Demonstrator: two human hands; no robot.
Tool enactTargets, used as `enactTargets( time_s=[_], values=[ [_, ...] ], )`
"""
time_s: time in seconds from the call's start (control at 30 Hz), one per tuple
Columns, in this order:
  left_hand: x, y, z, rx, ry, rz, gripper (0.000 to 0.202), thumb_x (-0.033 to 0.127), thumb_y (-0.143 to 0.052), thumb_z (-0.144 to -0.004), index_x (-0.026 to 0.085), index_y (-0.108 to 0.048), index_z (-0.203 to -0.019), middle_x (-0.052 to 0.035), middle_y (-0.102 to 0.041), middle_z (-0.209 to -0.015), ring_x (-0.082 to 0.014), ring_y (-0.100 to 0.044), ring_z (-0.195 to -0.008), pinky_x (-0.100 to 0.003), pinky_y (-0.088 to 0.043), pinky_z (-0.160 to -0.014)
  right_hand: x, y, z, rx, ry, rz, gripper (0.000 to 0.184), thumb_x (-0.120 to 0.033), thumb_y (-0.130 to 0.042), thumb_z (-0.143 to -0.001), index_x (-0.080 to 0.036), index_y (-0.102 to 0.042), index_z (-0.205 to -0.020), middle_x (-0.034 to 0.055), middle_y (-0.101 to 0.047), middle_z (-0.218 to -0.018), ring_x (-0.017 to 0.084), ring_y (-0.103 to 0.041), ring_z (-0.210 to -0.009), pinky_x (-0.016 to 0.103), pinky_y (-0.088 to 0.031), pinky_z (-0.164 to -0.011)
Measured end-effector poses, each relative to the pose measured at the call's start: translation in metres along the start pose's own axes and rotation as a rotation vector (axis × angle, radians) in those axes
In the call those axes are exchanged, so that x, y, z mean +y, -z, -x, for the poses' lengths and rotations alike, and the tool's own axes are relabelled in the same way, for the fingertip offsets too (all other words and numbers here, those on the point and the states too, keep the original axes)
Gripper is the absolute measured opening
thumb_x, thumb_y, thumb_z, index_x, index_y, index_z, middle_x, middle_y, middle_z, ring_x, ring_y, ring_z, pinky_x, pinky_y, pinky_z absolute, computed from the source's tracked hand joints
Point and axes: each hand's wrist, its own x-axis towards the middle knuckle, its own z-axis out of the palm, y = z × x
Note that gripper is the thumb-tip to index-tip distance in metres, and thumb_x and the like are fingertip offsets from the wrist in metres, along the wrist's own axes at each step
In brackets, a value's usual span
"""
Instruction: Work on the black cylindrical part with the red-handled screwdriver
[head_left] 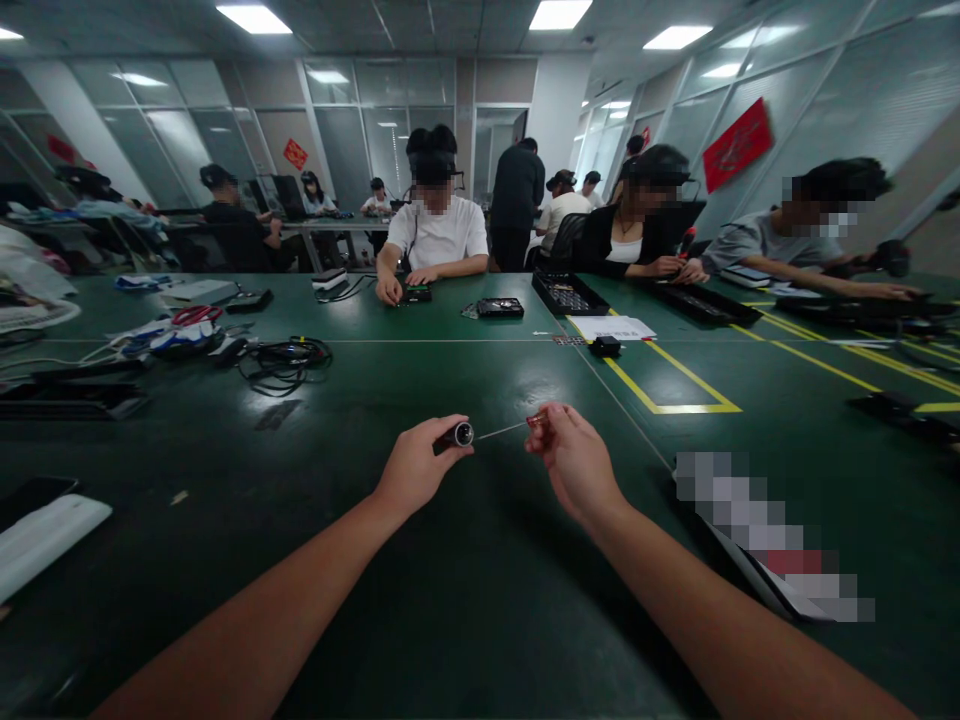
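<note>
Over the green table, my left hand is closed round a short dark cylinder. Its shiny, silver-rimmed round end faces me, and the rest is hidden by my fingers. My right hand pinches the reddish end of a thin metal rod. I cannot make out exactly what kind of tool the rod is. It points left, and its far tip comes up beside the rim of the cylinder; whether they touch I cannot tell.
Tangled black cables lie at the left. A white object sits at the near left edge, and a blurred-out packet at the right. Ahead are a small black block and a yellow tape outline. Several people work across the table.
</note>
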Motion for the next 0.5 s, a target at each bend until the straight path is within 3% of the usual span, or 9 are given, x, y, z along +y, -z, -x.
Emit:
enactTargets(
  time_s=[0.2,0.5],
  values=[
    [-0.004,-0.001,0.003,-0.046,-0.004,0.018,0.039,0.024,-0.075,-0.088,0.026,-0.069,-0.127,-0.0029,-0.074,-0.117,-0.0213,-0.069,-0.105,-0.038,-0.054,-0.094,-0.002,-0.002,0.006,0.038,0.153,0.161,0.028,-0.051,-0.062,-0.091,-0.023,-0.062,-0.094,0.0003,-0.065,-0.079,0.016,-0.06,-0.068,0.033,-0.053,-0.064],
    [-0.003,-0.001,0.003,-0.073,-0.015,-0.04,0.04,0.022,-0.078,-0.086,0.025,-0.071,-0.125,-0.002,-0.074,-0.108,-0.0191,-0.067,-0.097,-0.032,-0.051,-0.087,-0.009,0.001,0.02,-0.106,0.428,0.627,0.021,-0.039,-0.044,-0.104,-0.023,-0.058,-0.104,0.0007,-0.065,-0.079,0.018,-0.063,-0.072,0.033,-0.048,-0.07]
  ],
)
